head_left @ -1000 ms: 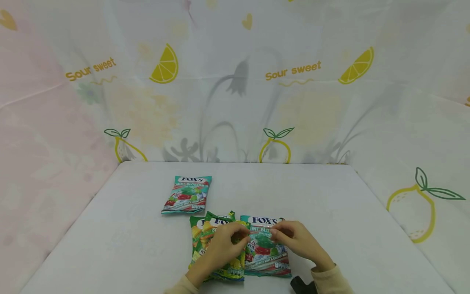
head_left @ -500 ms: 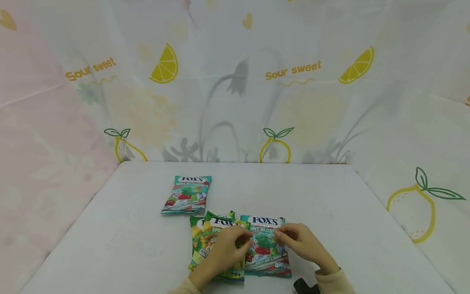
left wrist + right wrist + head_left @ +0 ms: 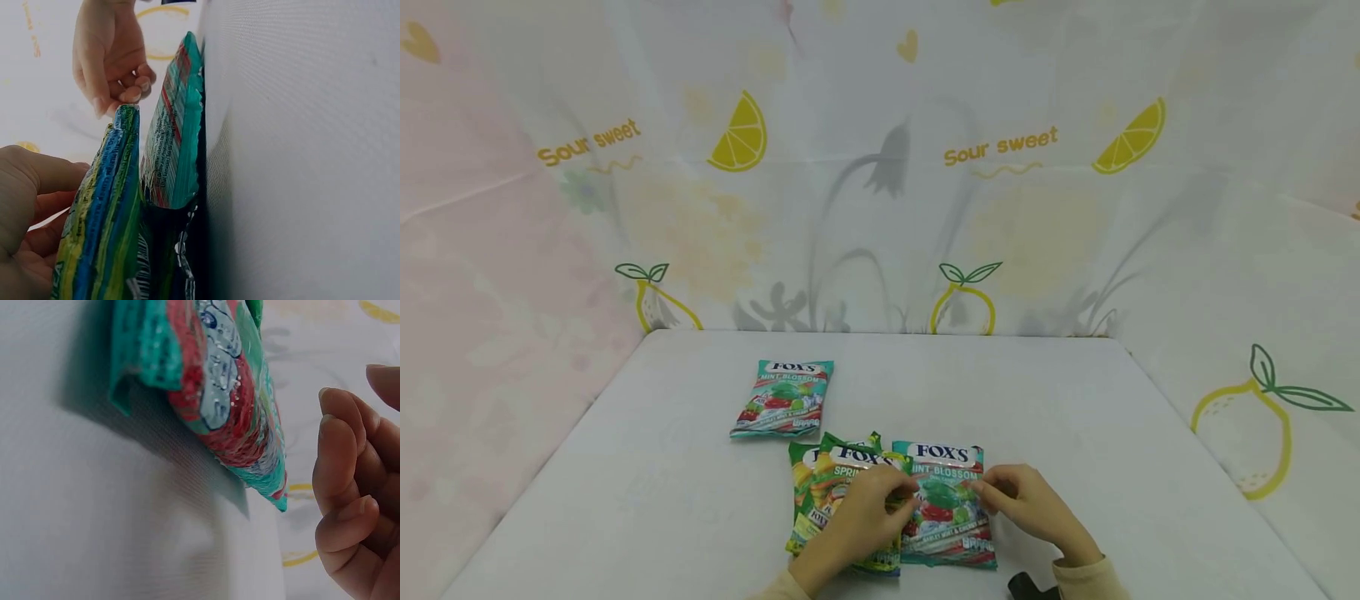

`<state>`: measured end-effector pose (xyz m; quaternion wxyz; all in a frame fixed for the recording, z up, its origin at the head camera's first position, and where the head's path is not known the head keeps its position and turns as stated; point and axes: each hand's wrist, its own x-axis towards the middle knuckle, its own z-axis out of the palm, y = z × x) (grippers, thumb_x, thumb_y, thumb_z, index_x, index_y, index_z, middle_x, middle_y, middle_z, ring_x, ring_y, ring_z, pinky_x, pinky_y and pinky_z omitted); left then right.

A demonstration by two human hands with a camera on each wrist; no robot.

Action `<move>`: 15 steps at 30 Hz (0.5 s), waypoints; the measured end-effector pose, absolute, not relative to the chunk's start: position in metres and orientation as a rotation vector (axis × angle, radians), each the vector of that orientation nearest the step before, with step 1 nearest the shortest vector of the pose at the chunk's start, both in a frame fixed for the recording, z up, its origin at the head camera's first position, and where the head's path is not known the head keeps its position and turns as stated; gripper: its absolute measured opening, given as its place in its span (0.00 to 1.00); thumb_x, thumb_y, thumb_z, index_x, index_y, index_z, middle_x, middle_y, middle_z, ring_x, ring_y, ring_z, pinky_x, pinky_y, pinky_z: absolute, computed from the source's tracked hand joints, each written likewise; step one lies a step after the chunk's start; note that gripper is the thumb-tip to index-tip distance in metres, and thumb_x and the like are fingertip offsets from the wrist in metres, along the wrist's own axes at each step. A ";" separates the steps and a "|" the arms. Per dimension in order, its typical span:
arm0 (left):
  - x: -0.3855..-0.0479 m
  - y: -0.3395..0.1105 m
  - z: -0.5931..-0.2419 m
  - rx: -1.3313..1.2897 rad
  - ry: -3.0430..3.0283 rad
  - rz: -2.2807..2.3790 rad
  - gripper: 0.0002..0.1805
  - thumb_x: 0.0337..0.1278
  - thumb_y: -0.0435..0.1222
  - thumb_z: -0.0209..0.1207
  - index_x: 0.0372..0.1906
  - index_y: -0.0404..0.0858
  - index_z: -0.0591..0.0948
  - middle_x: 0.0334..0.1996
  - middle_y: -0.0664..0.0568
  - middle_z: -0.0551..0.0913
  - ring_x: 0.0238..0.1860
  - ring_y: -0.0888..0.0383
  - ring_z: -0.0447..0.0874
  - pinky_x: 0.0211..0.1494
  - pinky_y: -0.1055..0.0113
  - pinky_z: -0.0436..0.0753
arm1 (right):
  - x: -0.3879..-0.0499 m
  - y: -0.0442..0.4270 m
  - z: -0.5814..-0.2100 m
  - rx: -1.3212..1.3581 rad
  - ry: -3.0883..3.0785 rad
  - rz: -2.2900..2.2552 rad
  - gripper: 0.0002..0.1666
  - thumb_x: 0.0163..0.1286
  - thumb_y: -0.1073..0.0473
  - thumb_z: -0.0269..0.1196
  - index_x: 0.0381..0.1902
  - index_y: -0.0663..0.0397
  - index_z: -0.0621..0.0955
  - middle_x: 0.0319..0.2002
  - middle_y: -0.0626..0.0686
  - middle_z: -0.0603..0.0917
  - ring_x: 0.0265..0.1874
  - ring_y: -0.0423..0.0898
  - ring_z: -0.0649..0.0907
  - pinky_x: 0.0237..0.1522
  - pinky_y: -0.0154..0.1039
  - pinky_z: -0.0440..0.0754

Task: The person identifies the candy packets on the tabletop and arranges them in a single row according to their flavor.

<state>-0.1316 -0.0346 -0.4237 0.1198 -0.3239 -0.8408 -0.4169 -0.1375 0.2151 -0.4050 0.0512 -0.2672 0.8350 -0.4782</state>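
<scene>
Green-and-yellow Fox's candy bags point(image 3: 853, 460) lie overlapped near the front of the table. My left hand point(image 3: 876, 512) is over them with loosely bent fingers, pinching nothing that shows; in the left wrist view that hand point(image 3: 28, 200) is close behind a green bag point(image 3: 100, 219). Against their right side lies a teal Fox's Mint Blossom candy bag point(image 3: 936, 529). My right hand point(image 3: 1033, 508) is at this bag's right edge, fingers loosely curled. In the right wrist view, a gap separates the right hand point(image 3: 359, 481) from the teal bag point(image 3: 228, 394), and it holds nothing.
A second teal Mint Blossom bag point(image 3: 782, 400) lies farther back, left of the middle. A black object point(image 3: 1028, 588) is beside the right sleeve at the front edge. The white table point(image 3: 1075, 400) meets a lemon-printed cloth point(image 3: 1045, 250) behind.
My right hand has drawn back to the right and slightly nearer the body, uncovering more of the teal bag. My left hand has shifted slightly toward the body. The bags lie where they were.
</scene>
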 end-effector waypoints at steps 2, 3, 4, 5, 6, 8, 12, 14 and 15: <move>-0.132 -0.034 -0.424 -0.948 -2.452 -1.213 0.03 0.51 0.29 0.64 0.32 0.35 0.84 0.30 0.52 0.83 0.31 0.66 0.77 0.35 0.74 0.77 | -0.138 0.216 -0.407 -0.806 2.552 -1.441 0.12 0.70 0.63 0.56 0.28 0.63 0.80 0.19 0.50 0.78 0.18 0.35 0.73 0.20 0.31 0.72; -0.132 -0.034 -0.424 -0.950 -2.451 -1.209 0.03 0.51 0.29 0.64 0.32 0.35 0.84 0.29 0.52 0.83 0.31 0.66 0.76 0.35 0.74 0.77 | -0.138 0.216 -0.408 -0.796 2.557 -1.432 0.12 0.70 0.63 0.56 0.27 0.63 0.80 0.19 0.49 0.78 0.18 0.34 0.73 0.20 0.31 0.72; -0.132 -0.034 -0.424 -0.949 -2.453 -1.203 0.03 0.51 0.30 0.64 0.32 0.35 0.84 0.29 0.53 0.83 0.31 0.67 0.76 0.35 0.74 0.77 | -0.139 0.216 -0.409 -0.784 2.560 -1.422 0.12 0.70 0.62 0.56 0.28 0.63 0.80 0.20 0.48 0.78 0.18 0.34 0.73 0.21 0.31 0.73; -0.132 -0.034 -0.425 -0.947 -2.457 -1.192 0.03 0.51 0.30 0.65 0.32 0.35 0.84 0.29 0.54 0.83 0.31 0.67 0.76 0.35 0.75 0.76 | -0.139 0.216 -0.409 -0.771 2.562 -1.412 0.12 0.70 0.62 0.56 0.28 0.63 0.81 0.20 0.47 0.78 0.19 0.33 0.74 0.21 0.31 0.73; -0.132 -0.034 -0.425 -0.944 -2.463 -1.188 0.03 0.51 0.30 0.65 0.32 0.35 0.84 0.29 0.54 0.83 0.31 0.67 0.76 0.35 0.75 0.76 | -0.139 0.217 -0.410 -0.759 2.563 -1.402 0.12 0.70 0.62 0.56 0.28 0.63 0.81 0.20 0.46 0.78 0.19 0.33 0.74 0.21 0.31 0.73; -0.131 -0.034 -0.425 -0.937 -2.477 -1.177 0.03 0.51 0.30 0.65 0.32 0.36 0.84 0.29 0.54 0.83 0.31 0.67 0.75 0.35 0.75 0.76 | -0.139 0.217 -0.411 -0.724 2.555 -1.385 0.13 0.70 0.61 0.56 0.28 0.63 0.81 0.21 0.45 0.78 0.19 0.33 0.74 0.22 0.31 0.74; -0.130 -0.033 -0.426 -0.936 -2.482 -1.160 0.03 0.51 0.30 0.65 0.32 0.36 0.84 0.29 0.54 0.83 0.32 0.66 0.75 0.35 0.74 0.76 | -0.139 0.217 -0.414 -0.700 2.536 -1.362 0.13 0.70 0.61 0.56 0.29 0.63 0.82 0.23 0.47 0.80 0.20 0.35 0.76 0.23 0.31 0.74; -0.130 -0.033 -0.426 -0.941 -2.477 -1.150 0.03 0.50 0.30 0.65 0.32 0.37 0.84 0.29 0.53 0.83 0.32 0.66 0.76 0.36 0.74 0.76 | -0.138 0.217 -0.415 -0.700 2.532 -1.352 0.12 0.70 0.61 0.56 0.30 0.63 0.82 0.24 0.49 0.82 0.21 0.36 0.77 0.24 0.31 0.75; -0.130 -0.033 -0.426 -0.943 -2.476 -1.147 0.03 0.50 0.30 0.65 0.32 0.37 0.84 0.30 0.53 0.83 0.32 0.66 0.76 0.36 0.74 0.76 | -0.138 0.217 -0.416 -0.705 2.532 -1.346 0.12 0.70 0.62 0.56 0.30 0.63 0.82 0.25 0.50 0.82 0.21 0.36 0.78 0.24 0.31 0.75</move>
